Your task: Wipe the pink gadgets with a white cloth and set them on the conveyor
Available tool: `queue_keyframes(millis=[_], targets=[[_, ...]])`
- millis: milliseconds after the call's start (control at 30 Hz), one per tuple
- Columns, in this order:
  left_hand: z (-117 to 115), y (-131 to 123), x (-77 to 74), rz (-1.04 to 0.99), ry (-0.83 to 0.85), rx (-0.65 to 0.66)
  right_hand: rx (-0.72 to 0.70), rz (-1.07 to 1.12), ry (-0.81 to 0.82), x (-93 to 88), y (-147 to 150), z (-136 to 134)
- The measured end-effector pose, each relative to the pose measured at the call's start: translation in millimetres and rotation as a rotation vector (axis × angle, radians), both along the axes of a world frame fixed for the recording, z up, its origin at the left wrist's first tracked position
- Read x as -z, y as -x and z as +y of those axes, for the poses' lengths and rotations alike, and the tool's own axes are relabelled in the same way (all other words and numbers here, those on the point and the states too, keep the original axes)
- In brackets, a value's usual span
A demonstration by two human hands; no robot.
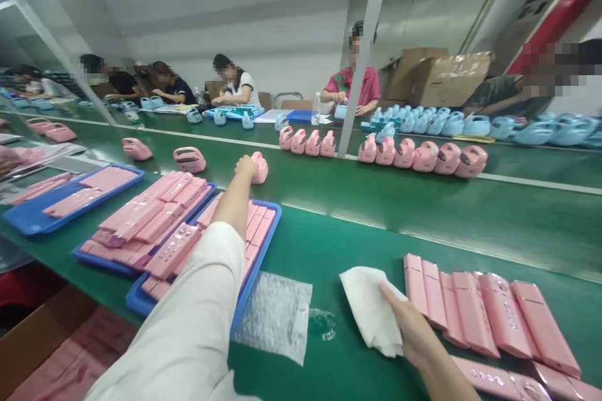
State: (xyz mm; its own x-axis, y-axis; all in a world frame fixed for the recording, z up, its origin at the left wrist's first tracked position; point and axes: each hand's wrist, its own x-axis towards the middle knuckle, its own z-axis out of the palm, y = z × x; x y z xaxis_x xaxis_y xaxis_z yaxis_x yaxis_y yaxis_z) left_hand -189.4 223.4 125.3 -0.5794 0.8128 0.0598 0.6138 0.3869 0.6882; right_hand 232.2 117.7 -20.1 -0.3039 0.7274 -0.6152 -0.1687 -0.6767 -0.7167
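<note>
My left hand [245,166] reaches far out over the green bench, its fingers closed on a small pink plastic casing [260,169]. The palm hides part of that casing. Close to me on the right, my right hand [408,327] grips a folded white cloth [369,304] between thumb and fingers. Just right of this hand, long pink plastic covers [468,310] lie side by side. Under my left forearm is a blue tray [273,216] holding more pink covers. A clear bubble-wrap pouch [277,316] lies flat between the tray and the cloth.
Several pink handled casings [423,155] stand in a row along the far strip. Behind them are many light-blue casings [433,120]. A second blue tray [78,249] is heaped with pink covers. A white post [362,62] rises midway. Several people sit across the bench.
</note>
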Motion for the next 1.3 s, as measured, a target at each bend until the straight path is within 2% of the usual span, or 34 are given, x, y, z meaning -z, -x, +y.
queue_keyframes(millis=[67, 133, 200, 300, 367, 433, 533, 600, 667, 733, 767, 800, 833, 867, 933, 967, 1033, 1100, 1133, 1167, 1300], targets=[[14, 6, 6.1, 0.066, 0.105, -0.141, -0.032, 0.035, -0.040, 10.7, -1, 2], [24, 11, 10.0, 0.108, 0.166, -0.204, -0.087, 0.069, -0.120, 18.6, -1, 4], [29, 14, 10.8, 0.160, 0.209, -0.214, -0.080, 0.074, -0.170, 18.7, 1, 6], [31, 9, 4.6, 0.260, 0.227, -0.126, 0.029, 0.032, -0.071, 2.0, 9, 4], [30, -3, -3.3, 0.336, 0.195, 0.026, 0.092, 0.033, -0.042, -15.1, 17, 2], [26, -20, -12.2, 0.389, 0.155, 0.220, 0.193, 0.052, -0.121, -32.7, 21, -1], [15, -53, -21.6, 0.432, 0.061, 0.564, 0.370, 0.072, -0.210, -61.7, 6, -8], [4, -79, -22.6, 0.453, -0.039, 0.830, 0.570, 0.050, -0.321, -85.8, -25, -17], [-8, -107, -18.7, 0.454, -0.084, 1.087, 0.852, -0.009, -0.547, -113.2, -73, -31], [-23, -136, -10.7, 0.438, -0.038, 1.289, 1.192, -0.124, -0.764, -139.0, -129, -48], [-31, -150, -5.5, 0.429, -0.011, 1.373, 1.443, -0.295, -1.012, -149.3, -156, -57], [-39, -163, 0.1, 0.421, 0.008, 1.442, 1.613, -0.548, -1.223, -157.0, -181, -64], [-46, -175, 6.0, 0.414, 0.015, 1.495, 1.659, -0.848, -1.288, -161.8, -202, -70], [-52, -184, 11.6, 0.406, 0.010, 1.528, 1.594, -1.121, -1.258, -163.5, -218, -75], [-61, -197, 21.1, 0.389, -0.008, 1.559, 1.272, -1.436, -1.116, -159.1, -233, -78], [-63, -200, 24.4, 0.383, -0.013, 1.563, 1.073, -1.507, -1.065, -154.1, -234, -77], [-65, -201, 27.9, 0.376, 0.000, 1.542, 0.704, -1.600, -1.068, -141.8, -227, -73], [-67, -200, 28.6, 0.350, 0.059, 1.465, 0.483, -1.707, -1.110, -130.4, -219, -69], [-70, -199, 28.5, 0.322, 0.098, 1.400, 0.439, -1.753, -1.130, -125.7, -217, -67], [-74, -199, 28.7, 0.287, 0.130, 1.324, 0.454, -1.776, -1.151, -121.8, -217, -65], [-107, -205, 34.4, 0.177, 0.178, 1.065, 0.653, -1.722, -1.227, -112.5, -238, -50]])
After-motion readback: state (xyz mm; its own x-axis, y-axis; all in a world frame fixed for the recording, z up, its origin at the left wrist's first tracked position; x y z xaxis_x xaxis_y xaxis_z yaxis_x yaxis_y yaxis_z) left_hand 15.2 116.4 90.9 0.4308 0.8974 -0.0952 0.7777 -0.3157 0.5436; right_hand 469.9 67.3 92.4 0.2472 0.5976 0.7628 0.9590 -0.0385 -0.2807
